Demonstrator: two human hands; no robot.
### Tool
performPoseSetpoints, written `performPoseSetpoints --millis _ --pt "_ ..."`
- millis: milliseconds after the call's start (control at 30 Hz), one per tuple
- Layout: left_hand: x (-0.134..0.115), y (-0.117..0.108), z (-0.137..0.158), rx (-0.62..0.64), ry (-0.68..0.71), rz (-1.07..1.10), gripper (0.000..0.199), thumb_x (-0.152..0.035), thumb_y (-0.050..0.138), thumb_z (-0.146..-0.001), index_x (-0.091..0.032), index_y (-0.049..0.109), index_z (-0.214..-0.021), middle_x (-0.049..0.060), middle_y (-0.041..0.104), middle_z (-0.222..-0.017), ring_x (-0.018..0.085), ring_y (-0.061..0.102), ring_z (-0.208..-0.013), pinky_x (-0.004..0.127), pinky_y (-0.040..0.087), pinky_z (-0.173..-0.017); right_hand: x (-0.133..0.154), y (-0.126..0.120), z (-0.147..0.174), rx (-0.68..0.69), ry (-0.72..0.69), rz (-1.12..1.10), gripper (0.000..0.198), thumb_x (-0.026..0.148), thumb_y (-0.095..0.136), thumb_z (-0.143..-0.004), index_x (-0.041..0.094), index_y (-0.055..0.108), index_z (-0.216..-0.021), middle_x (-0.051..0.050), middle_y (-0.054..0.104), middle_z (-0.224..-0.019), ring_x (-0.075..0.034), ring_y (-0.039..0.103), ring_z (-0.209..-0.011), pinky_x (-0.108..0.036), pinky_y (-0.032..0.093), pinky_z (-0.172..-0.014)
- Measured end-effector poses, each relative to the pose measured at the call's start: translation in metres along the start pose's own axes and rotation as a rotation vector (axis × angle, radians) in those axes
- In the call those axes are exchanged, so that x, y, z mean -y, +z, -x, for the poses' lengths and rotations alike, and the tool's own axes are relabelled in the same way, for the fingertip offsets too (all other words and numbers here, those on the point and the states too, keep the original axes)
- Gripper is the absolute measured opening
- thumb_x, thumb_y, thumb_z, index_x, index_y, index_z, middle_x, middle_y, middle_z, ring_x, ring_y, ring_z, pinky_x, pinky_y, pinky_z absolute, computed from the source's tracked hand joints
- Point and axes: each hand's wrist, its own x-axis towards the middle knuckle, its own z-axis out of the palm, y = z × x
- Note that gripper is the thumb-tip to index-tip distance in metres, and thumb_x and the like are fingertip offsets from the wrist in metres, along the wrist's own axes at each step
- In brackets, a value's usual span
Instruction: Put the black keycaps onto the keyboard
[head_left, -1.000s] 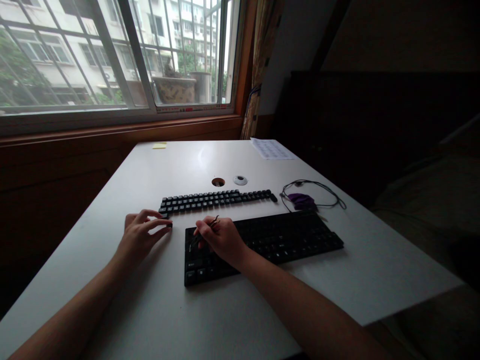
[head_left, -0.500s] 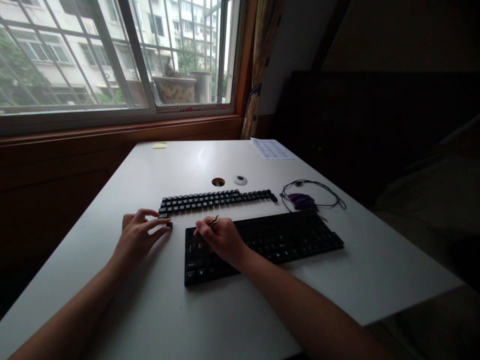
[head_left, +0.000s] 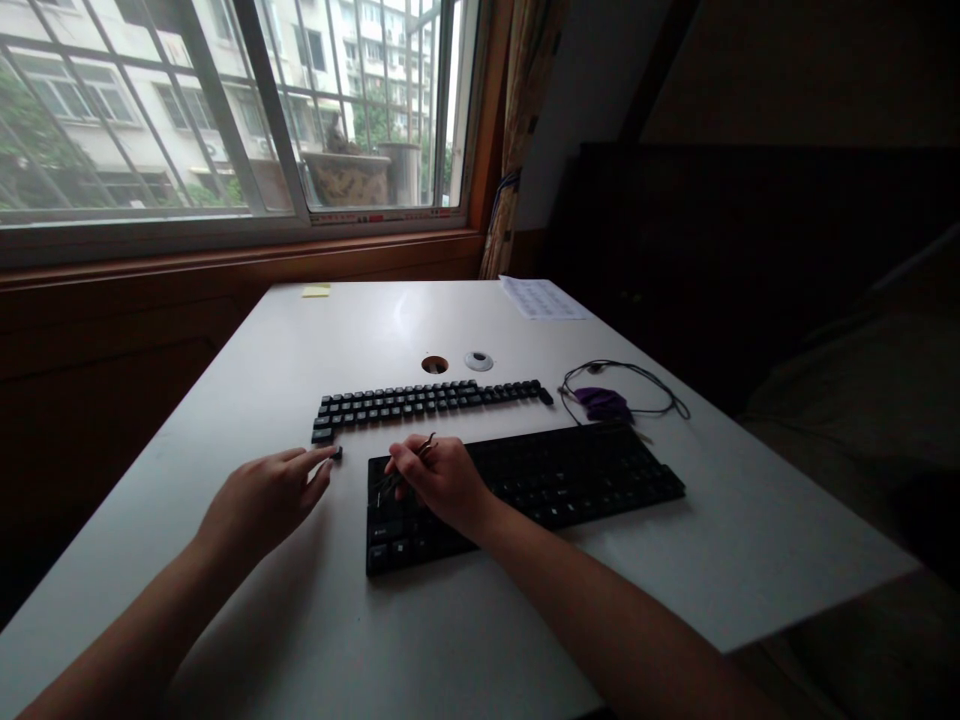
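My left hand reaches over the white table with its index fingertip on a loose black keycap. Its thumb is apart from the index finger, and the other fingers are partly hidden. Over the left part of a black keyboard, my right hand grips a thin metal tool with a curved, brassy upper end; its dark lower tips point down at the keys. The exact kind of tool is unclear. Rows of loose black keycaps lie behind the keyboard.
To the right, a looped black cable lies around a purple cloth. Farther back are a round cable hole, a grey cap, a printed sheet and a yellow note. A barred window stands beyond the table.
My left hand has drawn back from the corner of the keycap rows, and its index finger has come down onto the single loose keycap. My right hand stays almost still with the tool.
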Motion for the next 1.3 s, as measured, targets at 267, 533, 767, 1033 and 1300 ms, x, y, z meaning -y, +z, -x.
performPoseSetpoints --millis 267,533,767,1033,1300 --pt "-0.002 0.005 0.001 0.094 -0.027 -0.019 0.041 -0.040 0.043 -0.095 -0.026 0.064 -0.128 0.008 0.076 -0.105 0.029 0.073 -0.079 0.037 0.053 -0.067 -0.001 0.000 0.000 -0.001 -0.004 0.015 0.043 0.046 0.045 -0.098 0.015 0.069 -0.080 -0.001 0.065 -0.056 -0.007 0.054 -0.043 -0.018 0.040 -0.046" --pt "-0.001 0.012 -0.002 0.112 -0.041 -0.031 0.046 -0.038 0.043 -0.095 -0.024 0.055 -0.136 0.010 0.076 -0.102 0.028 0.073 -0.078 0.035 0.052 -0.065 0.000 0.000 0.000 0.007 -0.007 0.010 0.043 0.047 0.045 -0.098 0.015 0.068 -0.081 -0.001 0.064 -0.056 -0.007 0.054 -0.044 -0.018 0.040 -0.045" --pt "0.003 0.021 -0.005 0.080 -0.057 -0.010 0.048 -0.038 0.043 -0.095 -0.023 0.051 -0.139 0.011 0.076 -0.100 0.029 0.073 -0.077 0.035 0.052 -0.065 0.000 0.001 0.000 0.006 -0.012 -0.003 0.041 0.046 0.046 -0.098 0.016 0.068 -0.080 0.000 0.064 -0.056 -0.007 0.053 -0.042 -0.018 0.040 -0.044" --pt "0.005 0.027 -0.008 0.106 -0.067 -0.026 0.049 -0.038 0.040 -0.096 -0.022 0.046 -0.142 0.010 0.076 -0.100 0.030 0.073 -0.079 0.037 0.052 -0.067 0.000 0.002 0.000 -0.001 -0.020 0.010 0.041 0.045 0.046 -0.098 0.015 0.068 -0.080 0.000 0.064 -0.056 -0.007 0.054 -0.043 -0.017 0.040 -0.045" --pt "0.001 0.024 -0.008 0.101 -0.063 -0.021 0.050 -0.036 0.040 -0.096 -0.020 0.044 -0.143 0.011 0.075 -0.102 0.026 0.073 -0.078 0.034 0.052 -0.067 0.000 0.001 0.000 0.017 -0.017 0.009 0.042 0.046 0.045 -0.098 0.016 0.068 -0.080 0.000 0.064 -0.056 -0.007 0.053 -0.043 -0.018 0.040 -0.045"
